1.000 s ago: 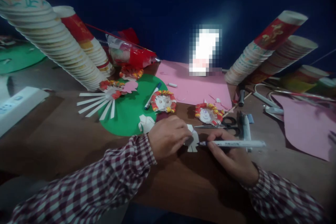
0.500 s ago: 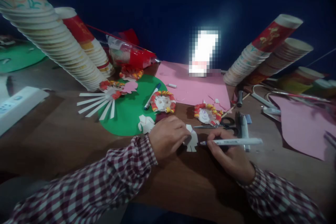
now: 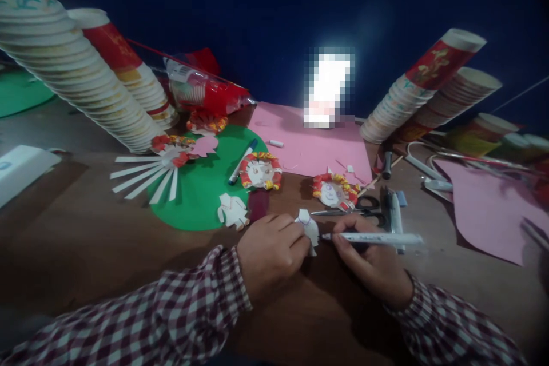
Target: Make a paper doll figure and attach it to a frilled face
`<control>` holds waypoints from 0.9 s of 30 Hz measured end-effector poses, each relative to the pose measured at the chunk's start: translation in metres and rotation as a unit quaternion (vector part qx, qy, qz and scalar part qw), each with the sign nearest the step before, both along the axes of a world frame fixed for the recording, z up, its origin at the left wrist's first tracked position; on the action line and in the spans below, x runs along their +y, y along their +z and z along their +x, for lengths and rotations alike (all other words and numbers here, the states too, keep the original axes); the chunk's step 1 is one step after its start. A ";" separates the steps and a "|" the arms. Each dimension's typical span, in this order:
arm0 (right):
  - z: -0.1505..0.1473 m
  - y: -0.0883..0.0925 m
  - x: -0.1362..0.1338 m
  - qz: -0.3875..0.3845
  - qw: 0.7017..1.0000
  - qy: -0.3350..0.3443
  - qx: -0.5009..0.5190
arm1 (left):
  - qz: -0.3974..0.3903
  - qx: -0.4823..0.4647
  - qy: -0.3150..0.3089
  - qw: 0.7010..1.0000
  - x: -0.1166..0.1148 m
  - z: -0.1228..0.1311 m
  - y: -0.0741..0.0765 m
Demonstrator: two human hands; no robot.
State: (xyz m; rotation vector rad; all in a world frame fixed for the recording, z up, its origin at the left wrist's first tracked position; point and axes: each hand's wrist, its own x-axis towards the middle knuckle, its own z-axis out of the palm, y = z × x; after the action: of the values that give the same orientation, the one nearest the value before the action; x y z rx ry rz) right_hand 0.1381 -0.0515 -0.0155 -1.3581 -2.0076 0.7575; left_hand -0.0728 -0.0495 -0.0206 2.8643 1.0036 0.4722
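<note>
My left hand (image 3: 274,249) is closed, its fingertips pressing on a small white paper cutout (image 3: 306,229) that lies on the table. A drawn line runs near the top of the cutout, and its left part is hidden under my fingers. In my right hand (image 3: 373,263) a white marker (image 3: 377,238) is gripped almost level, its dark tip at the cutout's right edge. Left of my left hand, a second white paper cutout (image 3: 233,210) shaped like clothing lies partly on a green sheet (image 3: 193,206). Just beyond my right hand are black-handled scissors (image 3: 366,206).
Tall stacks of paper cups stand at left (image 3: 94,80) and right (image 3: 412,86). Paper faces ringed in red and yellow (image 3: 261,171) lie on the table. A pink sheet (image 3: 309,148) is at the back, below a bright phone screen (image 3: 330,88). A white power strip (image 3: 26,168) sits at left.
My left hand has slid lower on the white cutout, uncovering its top and covering its lower left. The marker tip has come to the cutout's edge. The whole view has shifted slightly.
</note>
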 end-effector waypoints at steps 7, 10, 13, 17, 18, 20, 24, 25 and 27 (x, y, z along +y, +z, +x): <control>0.001 -0.001 0.001 -0.010 1.000 -0.015 0.007 | -0.040 0.023 0.005 0.999 0.002 0.001 0.000; 0.001 0.000 0.001 -0.013 1.000 -0.015 0.006 | -0.044 0.023 -0.002 0.999 0.002 0.000 -0.001; 0.001 0.001 0.002 -0.023 1.000 -0.013 0.004 | -0.049 0.024 -0.005 0.998 0.002 0.000 -0.001; 0.001 0.001 0.003 -0.023 1.000 -0.020 -0.004 | -0.045 0.018 -0.005 0.999 0.003 0.001 -0.002; 0.001 0.000 0.003 -0.020 1.000 -0.022 -0.003 | -0.040 0.016 -0.003 0.999 0.003 0.001 -0.002; 0.002 -0.001 0.004 -0.016 1.000 -0.027 0.000 | -0.033 0.017 -0.002 0.999 0.003 0.001 -0.002; 0.002 -0.001 0.005 -0.016 0.999 -0.031 -0.001 | -0.030 0.024 -0.012 0.999 0.003 0.001 0.000; 0.002 -0.001 0.005 -0.016 0.999 -0.031 -0.006 | -0.028 0.025 -0.012 0.999 0.003 0.001 0.000; 0.002 -0.001 0.006 -0.013 0.999 -0.026 -0.015 | -0.021 0.026 -0.005 0.999 0.002 0.001 0.000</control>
State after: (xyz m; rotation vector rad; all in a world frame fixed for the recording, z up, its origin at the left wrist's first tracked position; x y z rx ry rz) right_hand 0.1403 -0.0458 -0.0167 -1.4402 -1.9831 0.7464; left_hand -0.0715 -0.0476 -0.0206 2.8568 0.9941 0.3747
